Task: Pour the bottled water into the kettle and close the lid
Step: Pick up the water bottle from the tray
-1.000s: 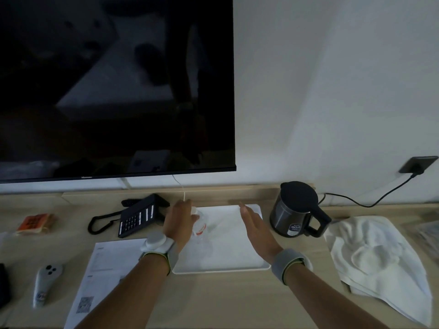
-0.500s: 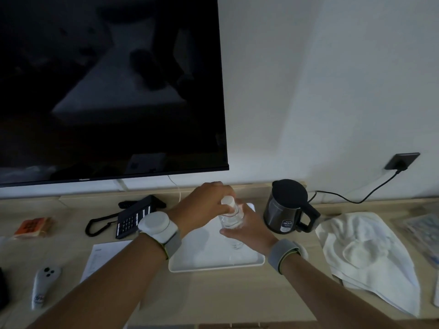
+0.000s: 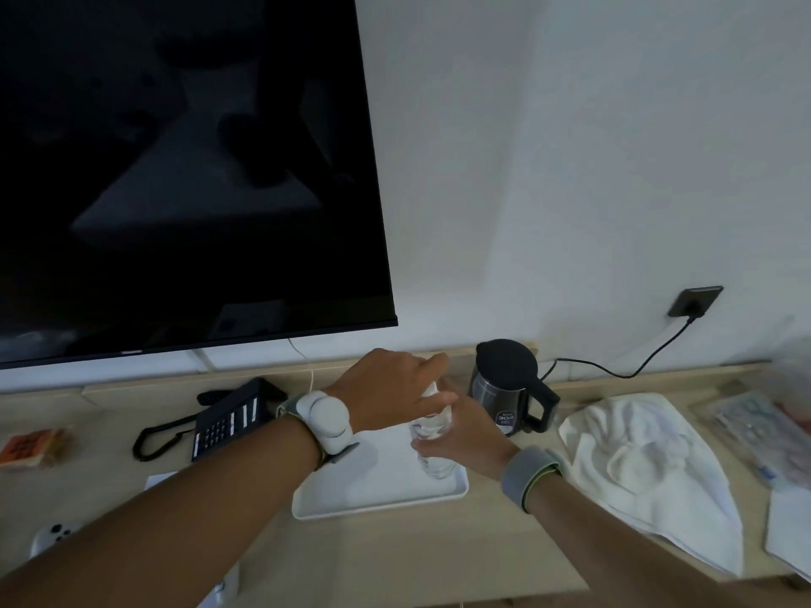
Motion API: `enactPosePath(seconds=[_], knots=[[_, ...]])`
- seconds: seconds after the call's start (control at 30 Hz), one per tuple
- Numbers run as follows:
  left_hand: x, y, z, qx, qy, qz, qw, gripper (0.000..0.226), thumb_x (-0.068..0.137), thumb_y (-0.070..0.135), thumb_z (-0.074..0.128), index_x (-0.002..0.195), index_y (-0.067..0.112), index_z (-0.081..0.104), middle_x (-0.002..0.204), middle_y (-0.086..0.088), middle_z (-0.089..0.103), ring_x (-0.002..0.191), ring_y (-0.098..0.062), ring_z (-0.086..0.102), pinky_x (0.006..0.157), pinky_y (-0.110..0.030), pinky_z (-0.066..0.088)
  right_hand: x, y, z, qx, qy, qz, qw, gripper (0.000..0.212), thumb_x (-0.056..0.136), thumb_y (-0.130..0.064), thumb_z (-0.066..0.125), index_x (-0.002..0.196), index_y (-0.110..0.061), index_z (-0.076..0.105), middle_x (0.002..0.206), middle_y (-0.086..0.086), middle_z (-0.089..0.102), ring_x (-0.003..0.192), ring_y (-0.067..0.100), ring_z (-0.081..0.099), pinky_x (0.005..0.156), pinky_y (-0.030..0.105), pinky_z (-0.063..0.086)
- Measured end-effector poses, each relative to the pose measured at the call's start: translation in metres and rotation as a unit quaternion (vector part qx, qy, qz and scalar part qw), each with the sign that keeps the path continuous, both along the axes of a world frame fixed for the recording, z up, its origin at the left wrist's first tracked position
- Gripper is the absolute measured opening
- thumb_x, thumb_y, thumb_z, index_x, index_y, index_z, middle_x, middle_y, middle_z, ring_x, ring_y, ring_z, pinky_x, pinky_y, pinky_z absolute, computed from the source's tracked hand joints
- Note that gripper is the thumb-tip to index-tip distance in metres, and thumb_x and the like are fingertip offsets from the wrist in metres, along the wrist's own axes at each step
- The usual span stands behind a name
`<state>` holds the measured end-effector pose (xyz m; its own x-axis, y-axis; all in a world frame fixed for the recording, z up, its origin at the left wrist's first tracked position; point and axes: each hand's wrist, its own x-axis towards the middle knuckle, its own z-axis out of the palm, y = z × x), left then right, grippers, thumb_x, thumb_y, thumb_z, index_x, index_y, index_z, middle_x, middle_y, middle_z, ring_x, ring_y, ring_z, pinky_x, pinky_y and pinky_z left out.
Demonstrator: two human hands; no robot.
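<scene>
A clear plastic water bottle (image 3: 432,425) stands upright over the right part of a white tray (image 3: 373,489). My right hand (image 3: 465,436) is wrapped around the bottle's body. My left hand (image 3: 390,392) covers its top, fingers closed over the cap, which is hidden. The dark kettle (image 3: 504,388) stands just right of the bottle with its black lid down and its handle pointing right.
A black desk phone (image 3: 228,416) lies left of the tray. A crumpled white towel (image 3: 636,467) lies right of the kettle, whose cord (image 3: 614,370) runs to a wall socket (image 3: 695,301). A large dark TV (image 3: 175,168) hangs above. A white remote (image 3: 50,537) sits far left.
A second ago the bottle lay in my left hand with my right hand open beside it. Now it stands upright, my right hand grips its body and my left hand covers the cap.
</scene>
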<state>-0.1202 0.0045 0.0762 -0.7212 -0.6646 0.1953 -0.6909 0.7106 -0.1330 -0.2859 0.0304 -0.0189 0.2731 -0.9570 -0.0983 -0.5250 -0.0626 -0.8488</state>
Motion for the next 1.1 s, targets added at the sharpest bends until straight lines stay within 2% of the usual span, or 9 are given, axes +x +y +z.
enactPosePath(seconds=[0.17,0.33,0.47,0.67,0.73,0.77,0.83,0.93,1.1], knots=[[-0.018,-0.006,0.007,-0.092,-0.088,-0.022,0.992,0.010,0.097,0.019,0.053,0.088,0.015,0.056,0.051,0.004,0.045,0.039,-0.023,0.035,0.048,-0.024,0.020,-0.014,0.001,0.009,-0.017,0.006,-0.029,0.999,0.058,0.058,-0.044,0.084,0.103,-0.055,0.048,0.102,-0.036,0.064,0.094,-0.013,0.064,0.077,0.011,0.050],[-0.035,-0.004,0.013,-0.132,-0.147,-0.016,0.980,0.021,0.079,-0.005,0.056,0.078,0.014,0.047,0.046,0.006,0.035,0.038,-0.017,0.022,0.047,-0.020,0.021,-0.026,0.002,0.013,-0.029,-0.010,-0.053,0.998,0.059,0.060,-0.038,0.081,0.112,-0.040,0.054,0.099,-0.020,0.071,0.091,-0.001,0.069,0.085,0.035,0.060],[-0.046,-0.001,0.020,-0.108,-0.101,0.056,0.987,0.018,0.079,0.005,0.069,0.077,0.015,0.054,0.044,0.005,0.029,0.034,-0.019,0.022,0.043,-0.020,0.021,-0.024,0.007,0.018,-0.057,0.010,-0.085,0.995,0.064,0.063,-0.046,0.080,0.118,-0.046,0.047,0.099,-0.024,0.069,0.084,0.001,0.068,0.077,0.031,0.060],[-0.061,0.004,0.010,-0.056,-0.074,0.141,0.986,0.018,0.088,0.023,0.069,0.091,0.015,0.053,0.047,0.002,0.040,0.038,-0.022,0.036,0.042,-0.025,0.024,-0.011,0.010,0.014,-0.087,0.008,-0.142,0.986,0.060,0.065,-0.042,0.077,0.116,-0.044,0.045,0.101,-0.020,0.067,0.089,0.004,0.067,0.074,0.034,0.061],[-0.057,0.005,0.012,-0.068,-0.045,0.113,0.990,0.023,0.088,0.033,0.072,0.091,0.016,0.057,0.046,0.006,0.024,0.033,-0.018,0.035,0.039,-0.022,0.027,-0.014,0.007,0.013,-0.082,0.005,-0.136,0.987,0.058,0.066,-0.044,0.078,0.115,-0.042,0.047,0.102,-0.020,0.067,0.092,0.003,0.067,0.077,0.031,0.060],[-0.054,0.005,0.012,-0.071,-0.036,0.085,0.993,0.026,0.094,0.042,0.063,0.094,0.017,0.059,0.048,0.005,0.024,0.033,-0.017,0.036,0.039,-0.022,0.026,-0.017,0.006,0.012,-0.071,-0.001,-0.124,0.990,0.057,0.066,-0.044,0.079,0.114,-0.041,0.049,0.102,-0.020,0.068,0.094,0.002,0.067,0.080,0.031,0.060],[-0.040,-0.001,0.012,-0.083,-0.029,0.014,0.996,0.044,0.102,0.051,0.029,0.106,0.018,0.058,0.060,0.002,0.049,0.044,-0.022,0.047,0.043,-0.026,0.024,-0.026,0.003,0.015,-0.041,-0.024,-0.081,0.996,0.059,0.065,-0.040,0.081,0.116,-0.041,0.051,0.101,-0.019,0.070,0.096,0.000,0.068,0.084,0.030,0.059],[-0.019,-0.006,0.019,-0.078,-0.005,-0.105,0.991,0.041,0.102,0.054,0.042,0.103,0.019,0.063,0.075,0.000,0.059,0.059,-0.022,0.055,0.044,-0.032,0.036,-0.036,0.006,0.025,-0.024,-0.007,0.005,1.000,0.068,0.066,-0.034,0.083,0.121,-0.051,0.047,0.102,-0.022,0.070,0.097,-0.001,0.068,0.079,0.018,0.055],[-0.019,-0.008,0.028,-0.088,-0.005,-0.188,0.978,0.047,0.101,0.056,0.042,0.087,0.016,0.064,0.068,-0.001,0.058,0.055,-0.021,0.049,0.045,-0.031,0.037,-0.036,0.011,0.027,-0.015,0.004,0.067,0.998,0.060,0.066,-0.035,0.084,0.112,-0.052,0.050,0.105,-0.024,0.066,0.099,-0.004,0.066,0.075,0.009,0.051]])
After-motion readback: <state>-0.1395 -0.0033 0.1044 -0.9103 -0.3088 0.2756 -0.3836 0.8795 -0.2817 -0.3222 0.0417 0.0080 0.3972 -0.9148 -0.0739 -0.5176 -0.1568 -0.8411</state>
